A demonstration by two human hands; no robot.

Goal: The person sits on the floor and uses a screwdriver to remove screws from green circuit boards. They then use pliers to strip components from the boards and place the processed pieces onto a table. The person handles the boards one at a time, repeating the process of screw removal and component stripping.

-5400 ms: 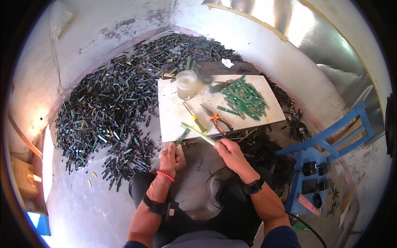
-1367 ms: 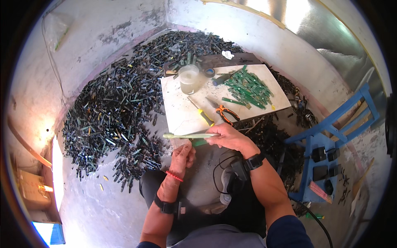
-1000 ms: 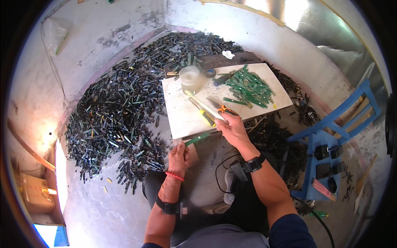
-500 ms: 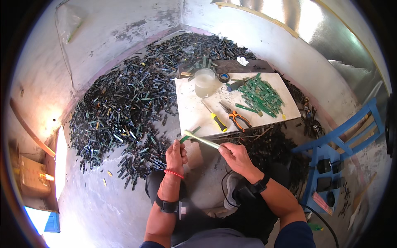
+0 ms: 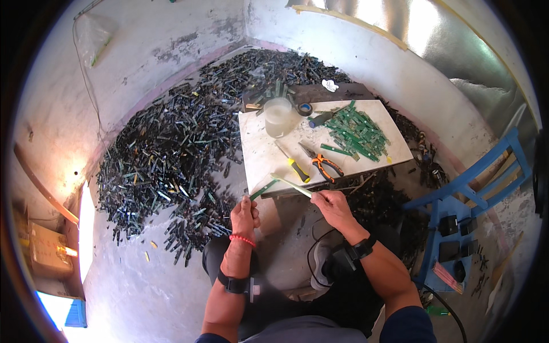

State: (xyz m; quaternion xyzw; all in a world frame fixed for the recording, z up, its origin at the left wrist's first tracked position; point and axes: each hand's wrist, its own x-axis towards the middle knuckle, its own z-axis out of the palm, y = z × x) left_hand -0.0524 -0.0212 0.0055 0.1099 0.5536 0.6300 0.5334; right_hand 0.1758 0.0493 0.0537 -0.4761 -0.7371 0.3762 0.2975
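Note:
My left hand [image 5: 245, 215] is closed round the near end of a narrow green circuit-board strip [image 5: 263, 189], which points up and to the right. In my right hand [image 5: 333, 209] is the handle of a slim pale green brush [image 5: 294, 185], shaped like a toothbrush. Its head lies at the strip's far end; whether the bristles touch is too small to tell. Both are held over the near edge of the white tabletop [image 5: 258, 166]. Just beyond are a yellow-and-black screwdriver [image 5: 298, 170] and orange-handled pliers [image 5: 326, 164].
On the tabletop stand a cloudy plastic cup [image 5: 278, 118], a roll of dark tape [image 5: 305, 109] and a pile of green strips [image 5: 359, 132]. A large heap of dark strips [image 5: 171, 143] covers the floor at left. A blue chair [image 5: 446, 223] stands at right.
The brush head has moved along the green strip toward its far end, away from my left hand. My right hand has shifted slightly right. The whole view has tilted a little.

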